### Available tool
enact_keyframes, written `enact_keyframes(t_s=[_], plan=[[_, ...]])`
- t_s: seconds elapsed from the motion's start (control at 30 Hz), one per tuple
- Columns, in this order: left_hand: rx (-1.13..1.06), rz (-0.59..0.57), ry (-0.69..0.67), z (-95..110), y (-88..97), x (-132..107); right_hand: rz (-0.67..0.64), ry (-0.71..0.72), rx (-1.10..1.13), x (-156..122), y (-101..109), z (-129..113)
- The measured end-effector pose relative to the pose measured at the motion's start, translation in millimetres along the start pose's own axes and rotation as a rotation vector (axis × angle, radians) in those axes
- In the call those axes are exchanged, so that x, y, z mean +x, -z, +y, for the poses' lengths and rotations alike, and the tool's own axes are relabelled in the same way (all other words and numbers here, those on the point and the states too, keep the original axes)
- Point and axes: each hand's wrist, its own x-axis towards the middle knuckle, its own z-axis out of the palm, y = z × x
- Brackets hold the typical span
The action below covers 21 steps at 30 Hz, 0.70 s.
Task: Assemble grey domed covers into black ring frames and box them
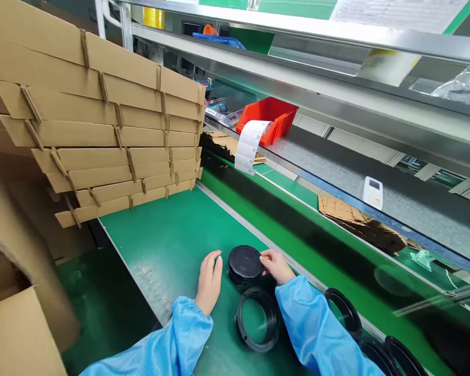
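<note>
On the green worktop [156,235] stands a black round cap [246,262], seemingly at the top of a short stack. My right hand [277,266] has its thumb and fingers at the cap's right edge, gripping it there. Left of the cap, my left hand [210,279] is held apart from it, fingers stretched out and holding nothing. A black ring [241,319] lies just in front of the cap, and the green surface shows through its middle. Both arms wear blue sleeves, and the right one hides part of the worktop.
Stacked cardboard dividers [113,136] rise at the left, near an open cardboard box [19,334]. More black rings [347,313] lie at the lower right along a metal rail. On the shelf above are a red bin [268,117], a label strip [250,146] and a white remote-like device [373,193].
</note>
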Motion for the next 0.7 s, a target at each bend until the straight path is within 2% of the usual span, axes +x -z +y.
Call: enact_keyframes(t_s=[0.07, 0.17, 0.27, 0.33, 0.4, 0.5, 0.6, 0.7], plan=[[-0.026, 0.0, 0.003, -0.1, -0.2, 1.9, 0.114, 0.027, -0.245, -6.5, -2.8, -11.0], [-0.055, 0.017, 0.03, 1.0, 0.3, 3.7, 0.205, 0.167, -0.501, -22.3, -7.5, -38.6], [-0.078, 0.033, 0.071, 2.8, 2.7, 4.4, 0.222, 0.316, -0.67, -33.5, -19.7, -66.7], [-0.097, 0.036, 0.096, 3.1, 4.3, 5.6, 0.165, 0.319, -0.819, -33.0, -34.5, -75.3], [-0.114, 0.033, 0.124, 2.7, 4.7, 8.0, 0.047, 0.256, -0.937, -26.5, -51.1, -73.5], [-0.116, 0.023, 0.173, 5.9, 2.1, 9.9, -0.088, 0.189, -0.978, -16.2, -66.0, -62.5], [-0.082, -0.006, 0.218, 21.1, 1.6, 2.6, -0.126, 0.204, -0.996, -22.6, -64.9, -56.7], [-0.06, -0.123, 0.268, 42.6, 10.1, -2.2, -0.087, 0.335, -0.993, -33.7, -58.7, -55.3]])
